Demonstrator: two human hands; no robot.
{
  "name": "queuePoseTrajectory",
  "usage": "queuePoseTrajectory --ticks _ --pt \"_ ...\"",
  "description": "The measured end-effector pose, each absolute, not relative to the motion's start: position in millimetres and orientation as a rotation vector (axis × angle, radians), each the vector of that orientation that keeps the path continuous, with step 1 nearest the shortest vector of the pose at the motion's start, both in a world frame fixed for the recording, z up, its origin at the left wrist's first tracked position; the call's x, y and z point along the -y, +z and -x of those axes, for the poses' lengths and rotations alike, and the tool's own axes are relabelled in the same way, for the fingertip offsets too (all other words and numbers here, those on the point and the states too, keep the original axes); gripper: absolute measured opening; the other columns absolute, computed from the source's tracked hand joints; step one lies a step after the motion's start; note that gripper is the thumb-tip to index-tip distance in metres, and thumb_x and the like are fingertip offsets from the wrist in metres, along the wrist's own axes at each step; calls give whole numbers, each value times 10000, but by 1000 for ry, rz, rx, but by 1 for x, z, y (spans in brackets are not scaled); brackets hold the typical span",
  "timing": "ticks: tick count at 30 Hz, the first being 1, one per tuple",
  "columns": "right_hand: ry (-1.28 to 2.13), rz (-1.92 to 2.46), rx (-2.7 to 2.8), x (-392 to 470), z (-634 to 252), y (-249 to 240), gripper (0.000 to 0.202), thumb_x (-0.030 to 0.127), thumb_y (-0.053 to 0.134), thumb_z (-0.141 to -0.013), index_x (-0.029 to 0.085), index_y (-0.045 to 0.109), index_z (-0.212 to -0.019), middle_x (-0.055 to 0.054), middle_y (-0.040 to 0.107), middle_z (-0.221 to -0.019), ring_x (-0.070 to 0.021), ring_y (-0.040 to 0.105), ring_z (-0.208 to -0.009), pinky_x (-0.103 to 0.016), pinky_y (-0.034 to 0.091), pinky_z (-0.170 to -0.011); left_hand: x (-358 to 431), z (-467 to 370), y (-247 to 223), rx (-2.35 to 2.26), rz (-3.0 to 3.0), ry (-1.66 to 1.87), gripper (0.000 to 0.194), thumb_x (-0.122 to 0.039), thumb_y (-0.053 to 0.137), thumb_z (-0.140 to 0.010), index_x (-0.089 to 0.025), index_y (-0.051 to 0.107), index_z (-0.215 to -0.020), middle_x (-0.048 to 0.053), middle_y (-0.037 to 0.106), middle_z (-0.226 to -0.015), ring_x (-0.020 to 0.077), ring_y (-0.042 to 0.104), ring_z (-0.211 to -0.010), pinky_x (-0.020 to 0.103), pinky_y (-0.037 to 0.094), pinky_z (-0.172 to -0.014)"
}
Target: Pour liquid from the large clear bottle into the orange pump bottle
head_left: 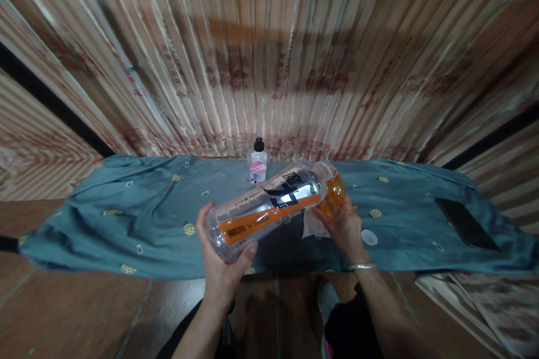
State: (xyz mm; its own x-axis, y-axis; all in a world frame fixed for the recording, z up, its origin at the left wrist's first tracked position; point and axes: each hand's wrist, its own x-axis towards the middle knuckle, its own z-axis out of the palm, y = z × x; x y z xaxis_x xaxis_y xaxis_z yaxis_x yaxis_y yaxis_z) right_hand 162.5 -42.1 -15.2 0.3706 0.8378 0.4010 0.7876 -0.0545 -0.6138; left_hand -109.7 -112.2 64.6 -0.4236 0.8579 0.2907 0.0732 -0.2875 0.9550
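Slantwise, the clear bottle point(267, 207) points at an orange container point(336, 195) (contents unclear).

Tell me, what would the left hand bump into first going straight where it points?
The left hand holds the big clear bottle, so that comes first. Beyond it, roughly in line, is the small black-capped bottle, though the hand might pass above it; depth is unclear.
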Motion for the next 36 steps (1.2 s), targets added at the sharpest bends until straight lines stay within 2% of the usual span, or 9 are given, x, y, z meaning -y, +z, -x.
queuePoseTrajectory --ticks 6,11,17,29,36 --pt "99 1817 1417 42 -162 -14 879 759 616 -730 117 521 -1324 -216 721 -1156 -380 702 -1063 -490 581 -817 114 106 67 -1363 -1160 1773 878 -416 841 -632 -272 417 -1388 65 575 -1195 225 640 -995 370 538 -888" --pt "85 1799 1418 43 -162 -15 848 755 622 -732 122 545 -1292 -216 726 -1145 -369 709 -1046 -480 573 -826 114 106 67 -1368 -1118 1778 901 -414 857 -607 -264 431 -1386 85 576 -1233 243 640 -1026 403 539 -923" --pt "71 1793 1397 41 -162 -18 897 807 611 -705 135 548 -1297 -204 737 -1156 -349 716 -1035 -460 578 -822 115 104 67 -1352 -1084 1763 923 -406 853 -609 -259 411 -1406 74 585 -1222 229 641 -1027 378 521 -937" --pt "49 1758 1419 41 -162 -19 881 765 618 -744 102 539 -1318 -225 730 -1140 -360 713 -1029 -471 573 -837 117 103 68 -1329 -1071 1735 946 -427 848 -645 -260 385 -1453 57 635 -1187 221 668 -1026 349 526 -938" --pt "61 1829 1415 42 -163 -17 975 873 538 -710 105 534 -1311 -217 738 -1110 -359 720 -1000 -460 576 -816 117 102 68 -1299 -1069 1740 933 -434 858 -645 -276 392 -1438 51 633 -1191 210 664 -1026 338 525 -937"
